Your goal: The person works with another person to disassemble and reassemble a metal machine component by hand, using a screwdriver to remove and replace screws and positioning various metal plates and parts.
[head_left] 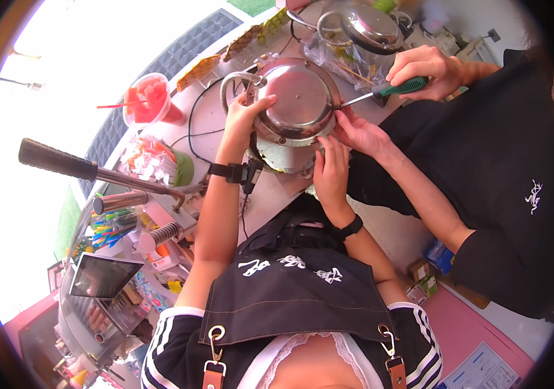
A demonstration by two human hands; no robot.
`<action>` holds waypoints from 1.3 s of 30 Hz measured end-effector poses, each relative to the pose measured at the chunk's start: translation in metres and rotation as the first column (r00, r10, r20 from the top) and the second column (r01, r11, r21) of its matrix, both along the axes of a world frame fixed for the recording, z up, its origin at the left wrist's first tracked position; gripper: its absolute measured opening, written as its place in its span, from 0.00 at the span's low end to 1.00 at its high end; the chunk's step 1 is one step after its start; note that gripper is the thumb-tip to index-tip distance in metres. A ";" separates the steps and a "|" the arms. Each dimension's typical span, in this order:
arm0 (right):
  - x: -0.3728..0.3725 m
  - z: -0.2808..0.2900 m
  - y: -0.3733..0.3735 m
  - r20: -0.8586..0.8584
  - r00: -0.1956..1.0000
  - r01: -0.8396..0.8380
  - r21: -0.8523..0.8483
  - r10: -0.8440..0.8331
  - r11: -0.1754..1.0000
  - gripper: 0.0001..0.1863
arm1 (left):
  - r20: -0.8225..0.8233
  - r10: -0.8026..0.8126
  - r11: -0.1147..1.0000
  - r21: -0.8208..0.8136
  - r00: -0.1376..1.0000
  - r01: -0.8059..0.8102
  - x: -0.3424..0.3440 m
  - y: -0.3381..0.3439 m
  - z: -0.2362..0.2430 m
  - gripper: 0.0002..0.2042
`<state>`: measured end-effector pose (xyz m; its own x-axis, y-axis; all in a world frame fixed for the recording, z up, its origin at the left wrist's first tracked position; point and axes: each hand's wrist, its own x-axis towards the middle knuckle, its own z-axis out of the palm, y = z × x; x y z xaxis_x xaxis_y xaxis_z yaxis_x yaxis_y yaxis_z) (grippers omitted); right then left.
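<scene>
A round polished-metal appliance (pixel 298 97), with a flexible steel conduit (pixel 230 81) looping from its left side, is held over the table with its smooth face up. My left hand (pixel 246 117) grips its left rim, thumb on top. At its lower right edge, the bent fingers of my right hand (pixel 332 162) hold the rim from the near side. A co-worker's hand (pixel 429 68) holds a green-handled screwdriver (pixel 400 87) whose tip meets a screw spot on the right rim. The co-worker's other hand (pixel 361 135) touches the rim just below that tip.
Another similar round appliance (pixel 371 29) stands at the back. To the left are a tub of red fruit pieces (pixel 148 104), a green container of wrapped items (pixel 183 167) and a long black-handled lever (pixel 60 160). The co-worker stands close at right. Black cable (pixel 191 123) crosses the table.
</scene>
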<state>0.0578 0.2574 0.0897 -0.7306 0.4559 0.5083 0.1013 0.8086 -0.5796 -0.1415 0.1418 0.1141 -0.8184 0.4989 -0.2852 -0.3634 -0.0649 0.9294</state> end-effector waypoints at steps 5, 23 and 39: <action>-0.001 -0.001 -0.001 0.004 1.000 0.007 -0.012 -0.007 1.000 0.21 | -0.009 0.002 1.000 -0.012 1.000 -0.002 -0.002 0.001 -0.003 0.16; 0.000 -0.007 -0.003 0.011 1.000 0.002 0.023 -0.002 1.000 0.24 | -0.076 0.042 0.999 0.013 0.996 -0.041 0.004 0.002 0.000 0.20; 0.000 -0.009 -0.003 0.020 1.000 -0.008 0.029 0.008 1.000 0.25 | -0.051 0.036 0.998 0.047 0.998 -0.034 0.006 -0.002 0.000 0.18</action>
